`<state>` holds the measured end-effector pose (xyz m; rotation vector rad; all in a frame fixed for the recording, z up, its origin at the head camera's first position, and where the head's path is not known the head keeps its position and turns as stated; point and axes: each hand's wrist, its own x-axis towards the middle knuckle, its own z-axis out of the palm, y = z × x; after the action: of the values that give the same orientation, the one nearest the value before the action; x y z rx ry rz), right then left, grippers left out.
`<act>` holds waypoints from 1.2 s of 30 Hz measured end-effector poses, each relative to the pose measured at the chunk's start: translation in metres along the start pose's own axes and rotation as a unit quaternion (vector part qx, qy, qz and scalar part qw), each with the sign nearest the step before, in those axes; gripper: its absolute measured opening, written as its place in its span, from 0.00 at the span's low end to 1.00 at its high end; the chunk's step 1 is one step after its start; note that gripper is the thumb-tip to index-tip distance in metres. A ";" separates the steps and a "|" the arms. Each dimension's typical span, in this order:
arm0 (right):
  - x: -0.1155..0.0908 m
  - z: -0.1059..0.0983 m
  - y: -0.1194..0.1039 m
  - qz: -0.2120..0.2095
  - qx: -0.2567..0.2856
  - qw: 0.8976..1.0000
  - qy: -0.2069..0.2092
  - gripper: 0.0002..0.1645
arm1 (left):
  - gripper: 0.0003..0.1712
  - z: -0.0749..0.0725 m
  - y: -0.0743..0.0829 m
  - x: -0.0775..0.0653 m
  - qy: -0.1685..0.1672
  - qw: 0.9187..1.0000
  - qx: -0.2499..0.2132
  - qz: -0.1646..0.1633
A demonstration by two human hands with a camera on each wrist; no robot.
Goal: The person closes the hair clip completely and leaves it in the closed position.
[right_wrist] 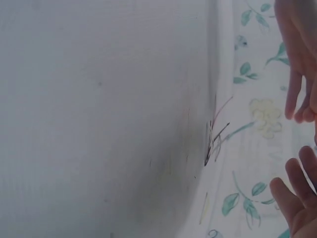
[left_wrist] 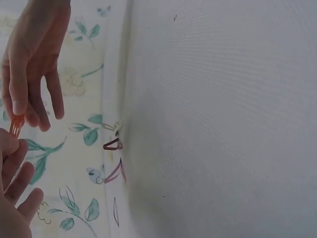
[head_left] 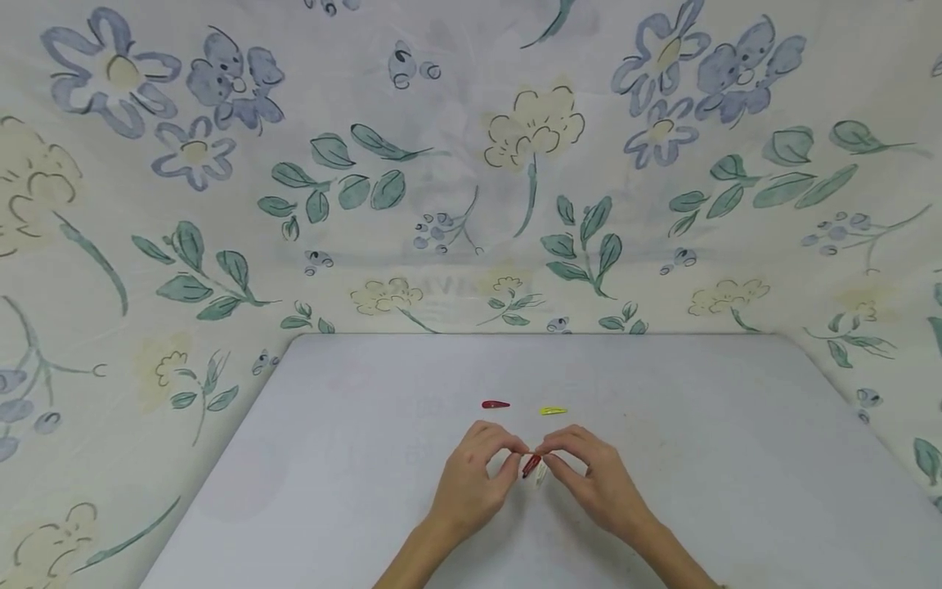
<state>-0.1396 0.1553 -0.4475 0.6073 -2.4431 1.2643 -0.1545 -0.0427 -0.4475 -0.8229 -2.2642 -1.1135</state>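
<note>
My left hand [head_left: 473, 483] and right hand [head_left: 598, 484] meet above the table in the head view. Between their thumbs and fingertips they pinch a small orange snap hair clip [left_wrist: 16, 127], one hand at each end. The other fingers of both hands spread loosely in the left wrist view. Just below the hands lie a dark red hair clip [head_left: 531, 466] and a whitish hair clip [head_left: 540, 474], close together. Beyond them are a red hair clip [head_left: 495, 404] on the left and a yellow hair clip [head_left: 553, 411] on the right. The right wrist view cuts off most of the held clip.
The white tabletop [head_left: 331, 458] spreads around the hands on both sides. A floral-patterned cloth [head_left: 471, 180] rises behind the table's far edge and runs down along its left and right sides.
</note>
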 end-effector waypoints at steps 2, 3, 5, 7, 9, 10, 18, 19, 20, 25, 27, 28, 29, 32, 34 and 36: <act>-0.001 0.001 -0.001 -0.005 0.006 1.000 -0.002 0.12 | 0.12 -0.001 0.000 -0.002 -0.001 1.000 -0.009 -0.006; -0.001 0.002 -0.001 -0.007 0.009 1.000 -0.003 0.13 | 0.12 -0.001 0.000 -0.003 -0.002 1.000 -0.013 -0.010; -0.002 0.003 -0.001 -0.010 0.014 1.000 -0.006 0.13 | 0.12 -0.002 0.001 -0.005 -0.005 1.000 -0.021 -0.017; -0.002 0.003 0.000 -0.014 0.022 1.000 -0.009 0.13 | 0.12 -0.002 0.001 -0.006 -0.009 0.999 -0.028 -0.022; -0.002 0.004 0.001 -0.013 0.028 0.999 -0.013 0.13 | 0.12 -0.003 0.001 -0.006 -0.012 0.999 -0.030 -0.023; -0.002 0.004 0.001 -0.011 0.030 0.999 -0.015 0.13 | 0.12 -0.003 0.001 -0.006 -0.012 0.999 -0.030 -0.022; -0.002 0.007 0.003 0.003 0.051 0.998 -0.028 0.13 | 0.11 -0.004 -0.001 -0.007 -0.019 0.999 -0.037 -0.020; -0.002 0.007 0.004 0.005 0.058 0.998 -0.032 0.12 | 0.11 -0.004 -0.002 -0.007 -0.022 0.999 -0.039 -0.022; -0.002 0.008 0.004 0.008 0.068 0.997 -0.037 0.12 | 0.10 -0.004 -0.002 -0.007 -0.024 0.999 -0.042 -0.023; -0.004 0.009 0.008 0.031 0.125 0.989 -0.069 0.09 | 0.10 -0.002 -0.006 -0.010 -0.038 0.996 -0.065 -0.037; -0.004 0.009 0.008 0.044 0.134 0.987 -0.081 0.09 | 0.11 -0.001 -0.007 -0.012 -0.044 0.995 -0.076 -0.044; -0.005 0.010 0.009 0.051 0.137 0.986 -0.085 0.08 | 0.11 -0.001 -0.008 -0.012 -0.046 0.995 -0.080 -0.046; -0.005 0.010 0.009 0.058 0.136 0.985 -0.088 0.08 | 0.11 -0.001 -0.008 -0.013 -0.047 0.994 -0.083 -0.046; -0.005 0.011 0.010 0.076 0.129 0.985 -0.088 0.08 | 0.10 0.000 -0.009 -0.014 -0.046 0.994 -0.084 -0.047; -0.004 0.012 0.010 0.081 0.124 0.985 -0.086 0.08 | 0.09 0.000 -0.010 -0.014 -0.047 0.994 -0.085 -0.051; -0.005 0.012 0.011 0.083 0.122 0.985 -0.085 0.08 | 0.09 0.000 -0.010 -0.015 -0.050 0.993 -0.088 -0.057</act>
<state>-0.1420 0.1524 -0.4635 0.6069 -2.5404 1.6595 -0.1510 -0.0516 -0.4624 -0.8413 -2.3454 -1.3682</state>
